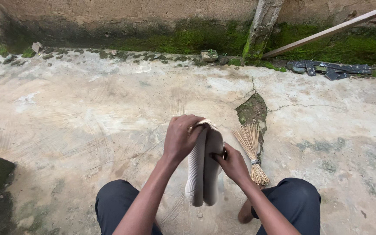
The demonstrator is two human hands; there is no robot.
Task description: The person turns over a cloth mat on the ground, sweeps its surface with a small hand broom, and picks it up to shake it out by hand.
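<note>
Gripping a folded cloth over a concrete floor

Gripping the top of a pale ribbed cloth (203,172), the left hand (180,137) has its fingers curled shut over the upper fold. The cloth hangs upright between the person's knees, near the bottom middle of the view, its lower end close to the floor (88,113). The right hand (231,163) pinches the cloth's right edge partway down, thumb against the fabric.

Just right of the cloth, a small broom (252,152) of thin pale sticks lies on the floor, bound near its near end by a light band, its sticks fanning out toward the far side. It lies beside a mossy cracked patch (252,109) in the concrete.

At the far edge runs a stained wall (122,13) with green moss along its base. Dark flat scraps (327,69) lie far right, under a slanting wooden pole (331,29). A small block (209,55) sits by the wall's foot.
</note>
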